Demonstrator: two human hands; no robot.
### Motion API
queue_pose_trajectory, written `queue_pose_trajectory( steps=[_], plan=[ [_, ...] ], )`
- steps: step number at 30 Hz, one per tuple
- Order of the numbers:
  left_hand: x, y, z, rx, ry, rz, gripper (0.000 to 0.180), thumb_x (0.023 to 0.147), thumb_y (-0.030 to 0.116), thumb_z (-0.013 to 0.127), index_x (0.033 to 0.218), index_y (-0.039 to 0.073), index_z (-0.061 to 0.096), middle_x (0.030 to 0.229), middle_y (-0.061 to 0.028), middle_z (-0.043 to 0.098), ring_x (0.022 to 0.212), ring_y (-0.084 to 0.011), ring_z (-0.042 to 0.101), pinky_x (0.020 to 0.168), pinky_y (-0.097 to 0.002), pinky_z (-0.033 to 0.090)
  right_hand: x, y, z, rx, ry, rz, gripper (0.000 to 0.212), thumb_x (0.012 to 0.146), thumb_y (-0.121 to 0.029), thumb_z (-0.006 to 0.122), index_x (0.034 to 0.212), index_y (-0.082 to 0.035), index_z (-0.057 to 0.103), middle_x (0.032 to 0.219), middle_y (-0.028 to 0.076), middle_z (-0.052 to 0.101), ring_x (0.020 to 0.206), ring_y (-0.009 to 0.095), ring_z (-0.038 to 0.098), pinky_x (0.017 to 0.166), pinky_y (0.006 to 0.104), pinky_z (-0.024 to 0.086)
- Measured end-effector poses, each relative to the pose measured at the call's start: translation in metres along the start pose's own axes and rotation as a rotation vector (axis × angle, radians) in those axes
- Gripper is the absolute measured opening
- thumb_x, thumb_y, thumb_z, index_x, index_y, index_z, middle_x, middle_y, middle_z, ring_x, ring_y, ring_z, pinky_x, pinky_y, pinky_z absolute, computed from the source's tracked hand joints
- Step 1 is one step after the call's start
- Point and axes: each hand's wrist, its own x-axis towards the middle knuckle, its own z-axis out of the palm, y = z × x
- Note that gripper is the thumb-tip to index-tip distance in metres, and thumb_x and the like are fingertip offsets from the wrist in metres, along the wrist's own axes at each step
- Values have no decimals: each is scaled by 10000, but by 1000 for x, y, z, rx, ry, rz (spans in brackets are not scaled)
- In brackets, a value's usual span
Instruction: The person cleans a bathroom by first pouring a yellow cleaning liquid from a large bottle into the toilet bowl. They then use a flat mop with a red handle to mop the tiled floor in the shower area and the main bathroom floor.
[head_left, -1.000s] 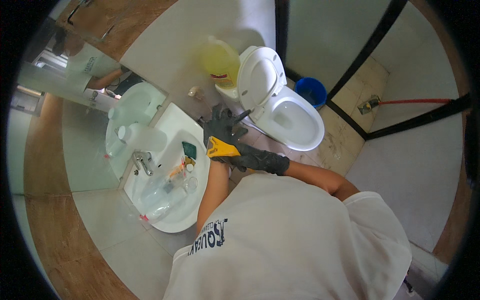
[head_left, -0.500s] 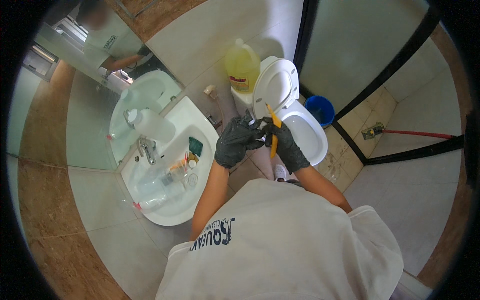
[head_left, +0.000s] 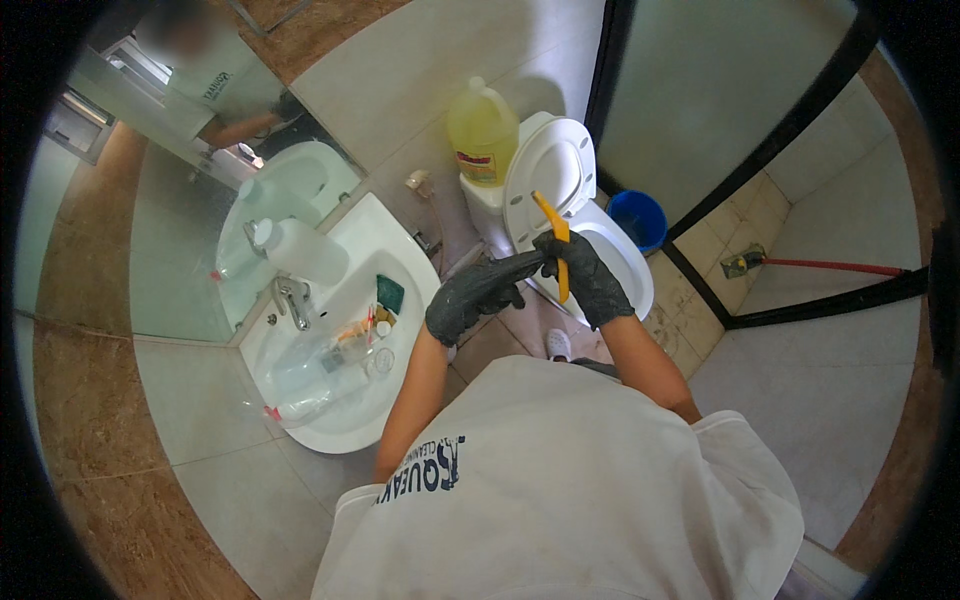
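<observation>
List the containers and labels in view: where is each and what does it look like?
Large translucent yellow plastic jug: on the toilet tank, white cap, yellow-and-red label.
White plastic bottle: on the basin rim beside the tap, rounded, no label visible.
Small blue bucket: on the floor right of the toilet, round.

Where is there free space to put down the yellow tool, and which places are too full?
The sink basin is crowded with bottles and small items beside the faucet. The toilet tank top carries the yellow jug. Bare room: the floor tiles between the sink and the toilet, and the floor right of the blue bucket. The right hand holds the yellow tool; the left hand touches it.
</observation>
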Motion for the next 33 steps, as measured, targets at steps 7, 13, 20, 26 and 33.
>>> queue_pose_trajectory(
  steps=[7,13,20,26,33],
  plan=[
    [8,-17,1,351,157,273,267,787,131,664,1049,83,671,1064,-76,632,951,-131,585,749,-282,486,-8,-2,16,-406,-25,-53,308,857,-279,604,1016,-15,597,866,66,619,774,157,560,690,302,465],
    [16,-48,-20,1090,475,475,222,700,225,695,888,107,684,1019,-108,628,978,-286,568,869,-411,444,-6,31,39,-484,-57,-354,389,829,-159,660,1157,-8,514,1083,118,581,979,213,560,853,349,448],
    [54,-61,-39,1184,596,847,395,739,201,604,1113,80,570,1145,-122,550,1080,-320,495,932,-409,386,-26,26,88,-946,-230,-617,460,805,-99,645,1233,-53,485,1149,181,546,1066,335,532,922,383,418],
    [45,-54,-36,1114,605,807,442,835,281,499,1238,101,481,1263,-120,474,1146,-302,457,951,-417,377,-15,10,98,-778,-423,-265,416,825,-165,639,1197,-27,511,1079,172,584,980,279,556,877,358,430],
    [32,-24,-27,158,542,448,524,953,431,308,1388,140,341,1407,-113,359,1244,-282,390,1008,-446,327,-33,0,120,-574,-665,-55,397,874,-298,601,1138,-6,545,987,124,618,877,188,552,817,310,439]
  ],
)
